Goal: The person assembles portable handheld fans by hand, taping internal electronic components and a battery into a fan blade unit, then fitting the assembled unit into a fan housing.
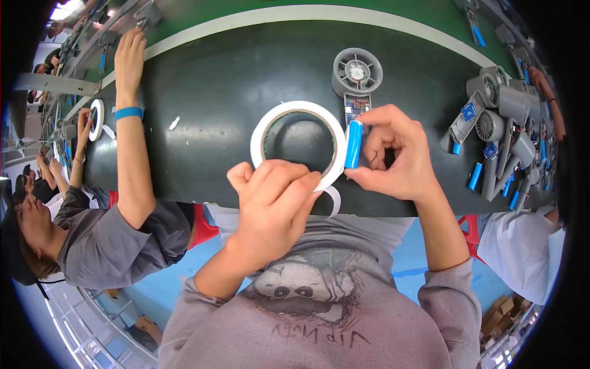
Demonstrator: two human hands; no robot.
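My left hand (270,200) is closed on the near edge of a wide roll of white tape (261,132). A loose end of tape (334,200) curls below the roll. Between thumb and forefinger, my right hand (399,150) pinches a blue cylindrical battery (353,144) by its two ends, close against the roll's right side. Just beyond it lies a grey handheld fan (357,72) with a round slotted head. Its handle is open and shows a small circuit board (356,107); the handle's lower part is hidden behind the battery and my right hand.
On the right, grey fan parts (516,107) with blue batteries lie in a pile on the dark table (215,80). A white scrap (174,123) lies left of the roll. A co-worker's arm (131,123) reaches across at left, near another tape roll (96,120).
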